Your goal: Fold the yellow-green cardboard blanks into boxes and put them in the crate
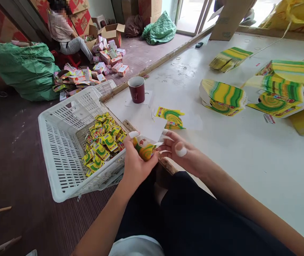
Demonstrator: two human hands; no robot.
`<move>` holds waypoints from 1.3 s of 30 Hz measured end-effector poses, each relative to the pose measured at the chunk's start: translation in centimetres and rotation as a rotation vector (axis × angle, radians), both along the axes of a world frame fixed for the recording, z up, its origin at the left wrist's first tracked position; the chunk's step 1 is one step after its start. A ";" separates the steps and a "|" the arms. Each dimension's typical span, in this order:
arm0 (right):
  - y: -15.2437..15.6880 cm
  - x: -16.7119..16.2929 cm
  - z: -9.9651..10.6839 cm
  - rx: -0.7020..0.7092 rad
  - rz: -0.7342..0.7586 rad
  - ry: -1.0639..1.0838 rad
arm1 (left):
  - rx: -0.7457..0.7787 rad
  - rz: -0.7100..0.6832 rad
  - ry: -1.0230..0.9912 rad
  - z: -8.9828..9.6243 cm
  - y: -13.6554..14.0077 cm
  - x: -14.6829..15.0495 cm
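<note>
A small yellow and green printed carton (145, 152) is held in my left hand (137, 161), its fingers closed round it. A white inner face of card shows above the carton. Just right of it, my right hand (185, 156) has its thumb and fingers apart, the fingertips close to the carton; whether they touch it I cannot tell. White coverings sit on the thumb and some fingertips. Flat printed carton pieces (170, 116) lie on the white table (248, 156) beyond my hands. On the left, a white plastic basket (58, 185) contains many small yellow cartons (101, 151).
A dark red mug (137, 93) stands near the table's wooden edge. Bundles of flat yellow-green cartons (223, 96) lie to the right. On the floor, a seated person (63, 32) is beside piled pink boxes (111, 58) and a green sack (25, 69).
</note>
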State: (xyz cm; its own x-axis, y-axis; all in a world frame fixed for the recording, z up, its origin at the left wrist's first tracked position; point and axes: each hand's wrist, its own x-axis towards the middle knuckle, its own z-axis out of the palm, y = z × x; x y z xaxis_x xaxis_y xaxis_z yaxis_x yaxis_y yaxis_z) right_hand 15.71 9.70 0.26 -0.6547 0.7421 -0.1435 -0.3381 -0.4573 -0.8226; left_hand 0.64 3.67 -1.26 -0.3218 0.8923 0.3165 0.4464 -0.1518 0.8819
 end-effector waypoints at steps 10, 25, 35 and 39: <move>-0.6 -0.8 -0.4 0.169 0.054 -0.241 | -0.230 -0.267 0.252 1.1 -0.3 1.6; 0.3 0.9 -1.1 1.264 -0.227 -0.606 | -0.209 -0.021 0.402 0.6 -0.4 -0.6; 1.7 2.8 0.5 1.396 -0.032 -0.606 | -0.290 -0.195 0.264 3.3 -0.4 -2.3; 1.3 2.2 0.2 1.311 -0.098 -0.623 | -0.234 -0.173 0.338 3.4 -0.3 -2.2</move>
State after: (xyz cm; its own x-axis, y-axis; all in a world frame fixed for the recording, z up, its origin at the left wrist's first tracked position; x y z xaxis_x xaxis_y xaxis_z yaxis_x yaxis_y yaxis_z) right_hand 17.89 11.01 0.51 -0.6808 0.5981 0.4229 0.2377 0.7265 -0.6447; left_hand -1.52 3.33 2.10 -0.0743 0.9841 0.1611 0.7011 -0.0634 0.7103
